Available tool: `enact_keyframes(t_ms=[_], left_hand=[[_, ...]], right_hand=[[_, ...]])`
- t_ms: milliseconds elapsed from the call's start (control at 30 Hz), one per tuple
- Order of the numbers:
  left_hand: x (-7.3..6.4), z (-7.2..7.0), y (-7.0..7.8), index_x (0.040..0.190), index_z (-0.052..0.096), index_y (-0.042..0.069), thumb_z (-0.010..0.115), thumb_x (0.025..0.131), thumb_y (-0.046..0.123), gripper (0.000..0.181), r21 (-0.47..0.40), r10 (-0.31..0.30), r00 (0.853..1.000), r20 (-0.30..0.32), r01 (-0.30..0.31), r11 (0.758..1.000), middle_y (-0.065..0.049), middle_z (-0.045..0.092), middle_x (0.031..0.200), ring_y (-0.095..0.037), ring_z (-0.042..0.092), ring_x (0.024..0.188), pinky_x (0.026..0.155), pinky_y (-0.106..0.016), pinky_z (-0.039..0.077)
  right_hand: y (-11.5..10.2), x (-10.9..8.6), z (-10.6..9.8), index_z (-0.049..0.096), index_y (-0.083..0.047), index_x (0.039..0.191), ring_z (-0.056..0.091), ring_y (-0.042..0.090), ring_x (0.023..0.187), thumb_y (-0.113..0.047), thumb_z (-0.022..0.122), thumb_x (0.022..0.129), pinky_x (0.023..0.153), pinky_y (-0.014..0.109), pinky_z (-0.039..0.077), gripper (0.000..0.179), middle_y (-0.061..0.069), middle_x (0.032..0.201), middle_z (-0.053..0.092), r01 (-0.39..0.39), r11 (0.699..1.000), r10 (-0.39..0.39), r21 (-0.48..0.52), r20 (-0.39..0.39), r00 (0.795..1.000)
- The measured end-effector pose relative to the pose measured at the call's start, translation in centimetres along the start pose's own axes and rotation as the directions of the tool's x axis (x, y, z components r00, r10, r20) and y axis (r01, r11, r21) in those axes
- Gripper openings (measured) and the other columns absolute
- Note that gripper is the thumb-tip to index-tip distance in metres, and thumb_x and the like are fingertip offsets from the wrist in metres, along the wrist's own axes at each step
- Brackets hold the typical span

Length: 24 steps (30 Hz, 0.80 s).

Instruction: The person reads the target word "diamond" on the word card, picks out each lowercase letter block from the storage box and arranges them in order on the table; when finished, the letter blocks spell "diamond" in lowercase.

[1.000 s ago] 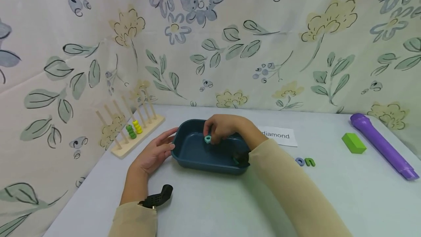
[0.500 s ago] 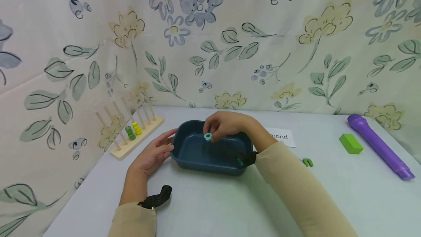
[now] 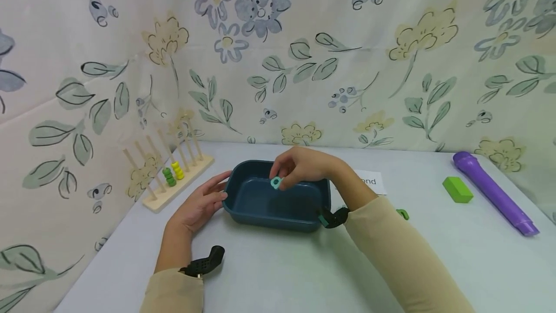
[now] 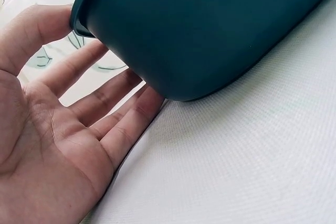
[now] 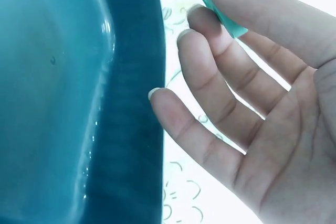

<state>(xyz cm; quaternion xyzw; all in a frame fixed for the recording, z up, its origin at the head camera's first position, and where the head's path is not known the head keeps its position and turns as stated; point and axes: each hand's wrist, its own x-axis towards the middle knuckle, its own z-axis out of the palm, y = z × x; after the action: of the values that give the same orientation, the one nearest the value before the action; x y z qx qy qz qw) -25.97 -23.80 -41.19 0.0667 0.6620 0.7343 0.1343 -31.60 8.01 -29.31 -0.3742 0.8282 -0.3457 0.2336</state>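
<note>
My left hand (image 3: 204, 205) lies against the left end of a dark blue plastic tray (image 3: 269, 221). In the left wrist view the thumb tip touches the tray's rim and the fairly straight fingers rest against its outer wall. Above the tray, my right hand (image 3: 301, 165) pinches a small teal letter (image 3: 275, 182) with a hole in it; which letter cannot be told. The right wrist view shows this teal letter (image 5: 223, 11) edge-on between thumb and index finger, the other fingers loosely bent. A green letter (image 3: 403, 214) on the table is partly hidden by my right sleeve.
At the left stands a wooden peg rack (image 3: 180, 182) with green and yellow beads. Behind my right forearm lies a printed card (image 3: 373, 182), partly covered. A green block (image 3: 457, 190) and a purple tube-like toy (image 3: 495, 192) lie at the right. A floral curtain (image 3: 278, 62) hangs behind.
My right hand has risen slightly out of the tray with the teal letter, its wrist shifting right. The letter has turned in the fingers. My left hand stays against the tray.
</note>
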Motion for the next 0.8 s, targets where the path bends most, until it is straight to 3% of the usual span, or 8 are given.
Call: enact_keyframes(t_ms=[400,600,800], left_hand=[[-0.1,0.0,0.0,0.162,0.035,0.015,0.063,0.1,0.014,0.067,0.003,-0.009,1.0,-0.004,0.009,1.0,-0.015,0.029,0.167,-0.012,0.052,0.134,0.103,-0.019,0.049],[-0.1,0.0,0.0,0.162,0.034,0.015,0.063,0.101,0.015,0.067,0.006,-0.011,1.0,-0.004,0.011,1.0,-0.014,0.029,0.168,-0.011,0.052,0.134,0.103,-0.019,0.049],[-0.1,0.0,-0.1,0.162,0.034,0.015,0.062,0.101,0.015,0.067,0.006,-0.011,1.0,-0.002,0.011,1.0,-0.014,0.028,0.167,-0.012,0.052,0.133,0.103,-0.019,0.049]], right_hand=[[0.4,-2.6,0.4,0.073,-0.021,0.12,0.068,0.028,0.093,-0.021,0.074,0.09,0.092,0.052,0.056,0.03,0.008,0.1,0.07,0.003,0.986,0.013,0.169,-0.093,0.996],[0.7,-4.0,0.5,0.072,-0.016,0.124,0.069,0.033,0.096,-0.017,0.07,0.093,0.092,0.047,0.058,0.031,0.012,0.11,0.069,0.016,0.964,0.015,0.264,-0.116,0.993],[0.7,-5.3,0.5,0.071,-0.018,0.127,0.071,0.038,0.102,-0.017,0.065,0.096,0.093,0.041,0.058,0.031,0.009,0.127,0.065,0.002,0.964,0.037,0.266,-0.144,0.989]])
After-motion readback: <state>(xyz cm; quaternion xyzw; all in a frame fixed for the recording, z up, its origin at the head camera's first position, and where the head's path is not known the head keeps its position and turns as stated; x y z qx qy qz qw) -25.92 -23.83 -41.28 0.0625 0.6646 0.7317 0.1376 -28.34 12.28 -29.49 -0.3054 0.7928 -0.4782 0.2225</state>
